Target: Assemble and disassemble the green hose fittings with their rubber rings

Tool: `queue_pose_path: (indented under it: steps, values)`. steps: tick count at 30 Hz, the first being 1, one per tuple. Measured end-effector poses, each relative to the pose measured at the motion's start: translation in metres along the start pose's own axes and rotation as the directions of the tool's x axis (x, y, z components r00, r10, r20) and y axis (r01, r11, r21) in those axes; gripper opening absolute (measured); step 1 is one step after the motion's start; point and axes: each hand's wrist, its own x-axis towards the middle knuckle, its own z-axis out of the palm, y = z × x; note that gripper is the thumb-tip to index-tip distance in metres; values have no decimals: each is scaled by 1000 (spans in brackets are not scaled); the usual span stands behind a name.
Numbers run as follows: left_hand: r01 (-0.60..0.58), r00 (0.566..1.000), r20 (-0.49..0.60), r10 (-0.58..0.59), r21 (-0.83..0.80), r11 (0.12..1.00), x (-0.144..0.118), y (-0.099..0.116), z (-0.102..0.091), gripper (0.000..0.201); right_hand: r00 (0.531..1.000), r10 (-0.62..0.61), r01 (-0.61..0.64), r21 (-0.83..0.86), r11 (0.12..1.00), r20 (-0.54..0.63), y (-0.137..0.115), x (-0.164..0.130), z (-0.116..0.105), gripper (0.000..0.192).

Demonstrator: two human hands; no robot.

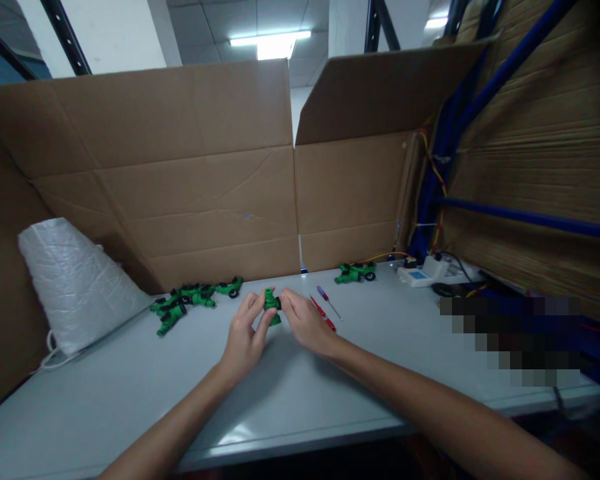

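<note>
My left hand (247, 329) grips a small green plastic piece (270, 301) between thumb and fingers, above the middle of the table. The piece has a rounded knob at its top and a dark part on its right side. Against that dark side, my right hand (304, 319) has its thumb and fingers pinched together. Its fingers partly hide the dark part, so its shape is unclear. Just beyond my right hand lie a red tool (323, 313), partly covered by the hand, and a screwdriver (329, 303) with a purple handle.
Several similar green pieces with black parts (195, 296) are grouped at back left; others (355, 273) lie at back right. A white wrapped bundle (77, 287) leans at left. Cardboard walls (205, 193) enclose the table (190, 393). A power strip (423, 273) stands near the blue frame (425, 213).
</note>
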Motion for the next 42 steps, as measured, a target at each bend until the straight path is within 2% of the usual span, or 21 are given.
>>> queue_pose_path:
  steps: [4,6,9,11,13,14,16,18,20,22,24,27,30,32,34,38,40,42]
  values:
    - [127,992,46,-120,-200,972,7,-3,-2,38,994,-105,92,-262,961,-39,0,1,-2,34]
    - [241,970,107,-217,-345,907,8,-9,0,40,987,-159,144,-379,914,-10,2,1,-3,35]
    - [456,889,266,-372,-577,678,6,-16,5,45,973,-217,225,-488,843,74,5,2,-5,34]
    - [554,828,377,-415,-663,504,3,-19,9,48,966,-226,258,-520,814,125,6,3,-7,35]
    - [591,798,427,-425,-693,413,1,-21,12,47,965,-215,262,-520,813,151,6,4,-8,36]
    - [591,797,426,-429,-696,407,0,-22,13,47,966,-205,256,-512,820,155,6,4,-8,36]
    - [560,820,371,-435,-677,477,0,-23,14,47,971,-181,233,-482,845,154,5,4,-9,35]
    - [479,875,268,-403,-592,648,1,-23,12,46,980,-146,190,-427,884,133,5,3,-7,33]
    - [343,939,152,-308,-416,842,1,-21,9,41,991,-87,116,-329,937,101,6,3,-5,32]
    - [202,979,86,-187,-229,952,0,-18,4,37,996,-3,18,-174,985,89,9,4,-2,33]
    - [83,996,48,-80,-59,995,-2,-15,0,32,988,74,-78,20,997,133,13,6,0,37]
    - [-118,992,47,113,116,986,-4,-15,-4,29,951,150,-229,285,931,271,19,9,1,41]
    - [-231,972,79,220,184,955,-4,-18,-6,32,916,176,-321,395,861,361,20,10,-1,40]
    - [-213,976,76,202,175,961,-4,-18,-6,32,933,150,-276,381,882,328,18,9,-1,40]
    - [-137,990,46,132,131,982,-2,-14,-5,31,967,112,-183,320,929,228,15,7,1,41]
    - [33,999,30,-32,-28,999,3,-5,-5,31,997,59,-64,100,993,48,7,3,5,37]
    - [122,992,33,-118,-143,982,6,-4,-4,33,1000,18,-18,-47,999,-4,2,2,5,35]
    - [254,967,69,-245,-314,915,8,-5,-4,37,998,-42,33,-203,979,-39,-2,1,3,34]
